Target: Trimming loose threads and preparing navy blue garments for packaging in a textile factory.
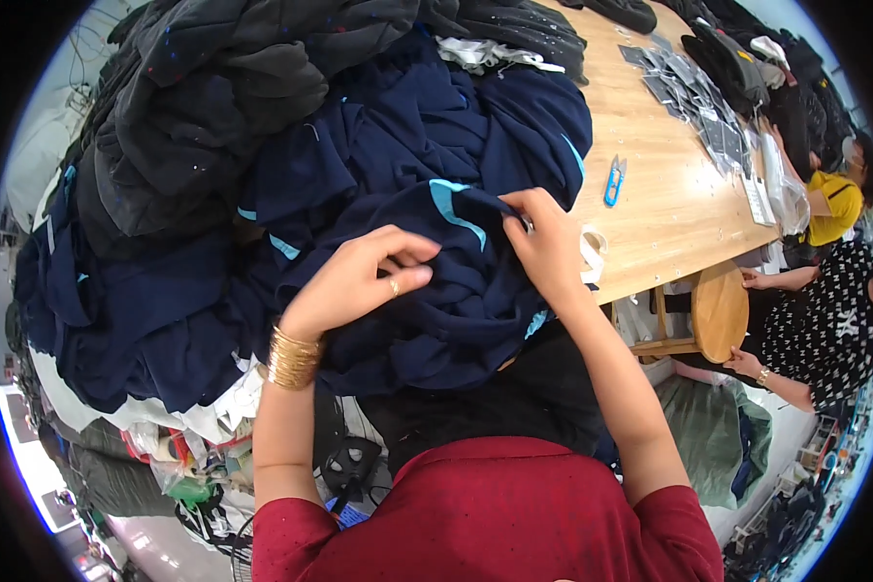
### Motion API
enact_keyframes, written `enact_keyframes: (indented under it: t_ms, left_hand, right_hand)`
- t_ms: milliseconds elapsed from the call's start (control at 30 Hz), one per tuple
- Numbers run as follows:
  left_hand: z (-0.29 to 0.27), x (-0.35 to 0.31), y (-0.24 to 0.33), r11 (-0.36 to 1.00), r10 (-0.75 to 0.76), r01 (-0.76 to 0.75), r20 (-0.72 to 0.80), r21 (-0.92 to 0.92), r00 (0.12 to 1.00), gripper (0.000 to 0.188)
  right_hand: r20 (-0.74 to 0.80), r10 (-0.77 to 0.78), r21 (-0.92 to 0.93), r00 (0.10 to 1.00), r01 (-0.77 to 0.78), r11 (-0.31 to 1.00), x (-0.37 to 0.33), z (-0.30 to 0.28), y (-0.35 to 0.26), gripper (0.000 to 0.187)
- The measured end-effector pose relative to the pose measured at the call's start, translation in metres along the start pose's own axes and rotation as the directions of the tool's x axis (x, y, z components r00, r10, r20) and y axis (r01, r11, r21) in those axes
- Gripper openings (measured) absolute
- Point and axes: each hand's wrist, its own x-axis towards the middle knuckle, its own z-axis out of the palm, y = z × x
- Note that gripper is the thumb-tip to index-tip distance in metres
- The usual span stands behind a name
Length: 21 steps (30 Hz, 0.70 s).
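A navy garment (407,223) with light-blue trim lies bunched over my lap and the table's near edge. My right hand (538,238) pinches the cloth's upper edge between thumb and fingers, just right of a light-blue strip (448,206). My left hand (369,272), with gold bangles at the wrist, hovers over the folds. Its thumb and fingers are bent but apart, with nothing seen between them. Blue thread snips (614,181) lie on the wooden table (650,233), to the right of the cloth.
Dark grey garments (223,97) are heaped at the far left, beside more navy cloth (155,310). Small grey tags (694,102) spread over the table's far right. A white strip (593,252) lies near my right hand. At right, a person holds a round wooden stool (721,310); another wears yellow.
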Motion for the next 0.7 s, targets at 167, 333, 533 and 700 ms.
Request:
enact_keyframes:
  t_ms: [167, 333, 533, 700]
  left_hand:
    - [0.066, -0.002, -0.011, -0.131, -0.109, 0.035, 0.050, -0.991, 0.993, 0.052]
    - [0.071, -0.005, -0.024, 0.125, -0.388, -0.168, -0.204, -0.978, 0.899, 0.034]
    - [0.067, -0.012, -0.001, 0.338, -0.342, -0.159, -0.278, -0.928, 0.897, 0.035]
    - [0.070, -0.012, 0.002, 0.349, -0.324, -0.182, -0.301, -0.919, 0.897, 0.038]
  right_hand:
    - [0.033, -0.242, -0.013, 0.970, 0.243, 0.970, -0.031, -0.018, -0.050, 0.031]
    - [0.151, -0.202, 0.019, 0.968, 0.201, 0.979, -0.065, -0.039, -0.058, 0.039]
    - [0.113, -0.123, 0.024, 0.986, 0.121, 0.992, -0.079, -0.050, -0.052, 0.040]
    - [0.084, -0.137, 0.021, 0.987, 0.136, 0.991, -0.081, -0.054, -0.056, 0.039]
